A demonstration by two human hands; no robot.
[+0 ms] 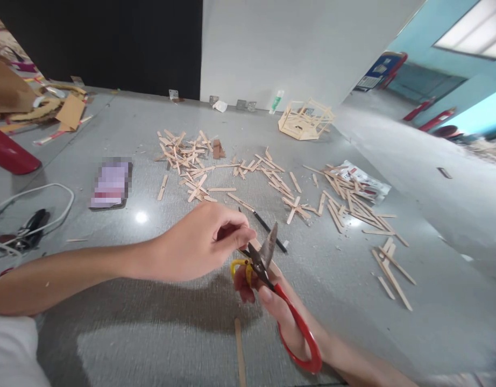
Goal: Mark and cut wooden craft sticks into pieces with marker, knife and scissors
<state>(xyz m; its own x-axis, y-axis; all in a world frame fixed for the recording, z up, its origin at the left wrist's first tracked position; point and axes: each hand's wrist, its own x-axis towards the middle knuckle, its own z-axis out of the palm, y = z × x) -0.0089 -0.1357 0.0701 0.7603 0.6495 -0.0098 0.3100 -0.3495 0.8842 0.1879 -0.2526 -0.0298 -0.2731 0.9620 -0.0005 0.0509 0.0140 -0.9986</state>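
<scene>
My left hand [202,241] comes in from the left, with thumb and fingers closed in a pinch beside the scissor blades. A pale wooden craft stick [275,270] seems to run from its fingertips behind the blades, mostly hidden. My right hand [278,312] grips a pair of scissors [269,248] with one red handle and one yellow handle. The dark metal blades are spread apart and point up. Just beyond them lies a thin black pen-like tool [270,232]. A single craft stick [240,352] rests near the front edge.
Loose craft sticks [183,153] are scattered across the grey surface, with more on the right [361,207] by a plastic packet [367,180]. A stick-built frame [306,122] and a glue stick [276,102] stand behind. At left are a blurred-out phone-like object [111,183], a white cable [70,196] and cardboard [70,112].
</scene>
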